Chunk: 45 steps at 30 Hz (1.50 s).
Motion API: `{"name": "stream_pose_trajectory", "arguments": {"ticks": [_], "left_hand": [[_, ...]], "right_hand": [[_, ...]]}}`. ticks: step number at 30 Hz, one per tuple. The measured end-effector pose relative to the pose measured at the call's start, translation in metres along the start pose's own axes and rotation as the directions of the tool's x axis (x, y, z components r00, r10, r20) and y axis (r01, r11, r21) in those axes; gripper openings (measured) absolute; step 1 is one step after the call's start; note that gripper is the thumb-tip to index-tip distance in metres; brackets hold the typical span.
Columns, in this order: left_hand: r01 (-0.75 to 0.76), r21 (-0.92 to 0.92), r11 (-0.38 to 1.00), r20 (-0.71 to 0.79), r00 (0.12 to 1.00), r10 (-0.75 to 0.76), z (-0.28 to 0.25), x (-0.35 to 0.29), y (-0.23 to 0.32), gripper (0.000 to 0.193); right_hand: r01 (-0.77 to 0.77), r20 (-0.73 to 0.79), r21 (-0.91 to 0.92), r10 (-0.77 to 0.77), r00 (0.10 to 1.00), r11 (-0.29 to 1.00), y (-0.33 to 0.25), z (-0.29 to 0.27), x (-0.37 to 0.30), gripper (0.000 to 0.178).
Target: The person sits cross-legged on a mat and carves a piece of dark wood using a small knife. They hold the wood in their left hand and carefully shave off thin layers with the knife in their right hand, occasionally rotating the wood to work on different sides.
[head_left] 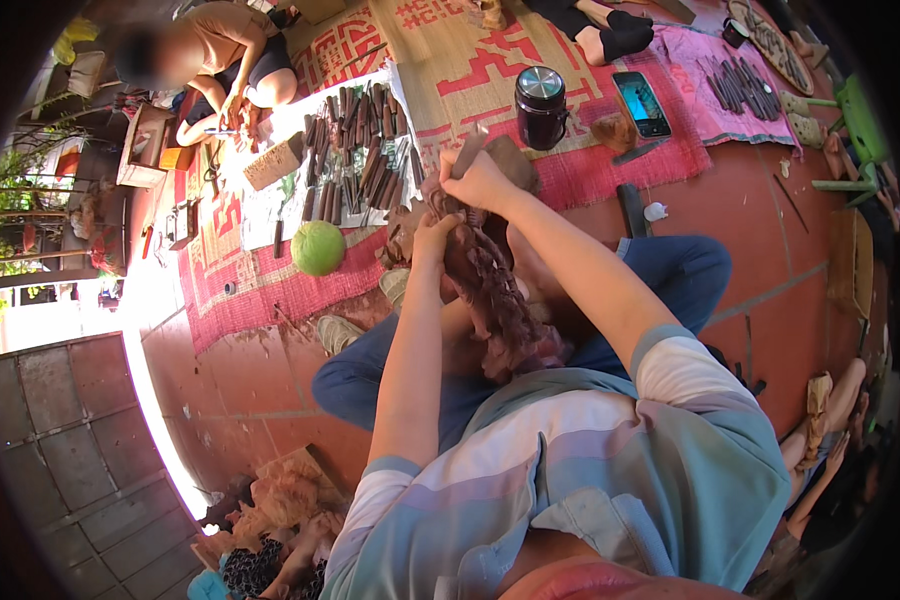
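Note:
Across my lap lies a dark reddish-brown wood carving [475, 270] with a deeply cut, uneven surface. My left hand [436, 236] is closed on its far end, though the fingertips are partly hidden. Just beyond and to the right, my right hand [478, 183] wraps round the handle of a carving chisel [469, 150], whose top sticks up past the fingers. The chisel's lower end goes down toward the carving near my left hand; its cutting edge is hidden.
Ahead, many carving tools [355, 145] lie on a white sheet. A green round fruit [318, 248], dark flask [541, 108] and phone [641, 104] rest on mats. More tools [743, 87] lie on pink cloth. One person [235, 60] works at far left; others sit at the right and lower left.

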<state>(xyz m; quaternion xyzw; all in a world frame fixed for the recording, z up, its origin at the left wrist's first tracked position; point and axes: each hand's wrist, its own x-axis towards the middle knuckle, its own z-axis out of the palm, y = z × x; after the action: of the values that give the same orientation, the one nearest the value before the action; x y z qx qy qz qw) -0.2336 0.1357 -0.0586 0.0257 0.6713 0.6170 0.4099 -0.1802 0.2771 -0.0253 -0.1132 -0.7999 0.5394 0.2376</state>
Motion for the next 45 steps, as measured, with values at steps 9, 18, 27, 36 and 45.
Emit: {"name": "stream_pose_trajectory", "arguments": {"ticks": [9,18,27,36,45], "left_hand": [[-0.031,-0.048,0.998,0.014,0.999,0.031,-0.003,0.008,-0.006,0.026],[0.031,-0.044,0.999,0.042,0.999,-0.029,-0.002,0.003,0.0,0.034],[0.019,-0.041,0.999,0.039,0.999,-0.018,-0.004,0.005,-0.001,0.034],[0.012,-0.033,0.999,0.035,0.999,-0.011,-0.006,0.007,-0.005,0.035],[-0.01,-0.014,1.0,0.04,0.999,0.011,-0.003,0.004,0.0,0.034]], "right_hand": [[-0.005,-0.126,0.097,0.017,0.992,0.995,0.014,0.007,-0.005,0.013],[-0.075,-0.054,0.349,0.1,0.994,0.934,0.029,0.009,-0.011,0.014],[-0.098,-0.133,0.079,0.108,0.985,0.992,-0.003,0.013,-0.031,0.013],[-0.099,-0.109,0.279,0.134,0.985,0.955,0.019,0.019,-0.02,0.011],[-0.051,-0.134,0.117,0.067,0.989,0.992,0.001,0.007,-0.015,0.01]]}}
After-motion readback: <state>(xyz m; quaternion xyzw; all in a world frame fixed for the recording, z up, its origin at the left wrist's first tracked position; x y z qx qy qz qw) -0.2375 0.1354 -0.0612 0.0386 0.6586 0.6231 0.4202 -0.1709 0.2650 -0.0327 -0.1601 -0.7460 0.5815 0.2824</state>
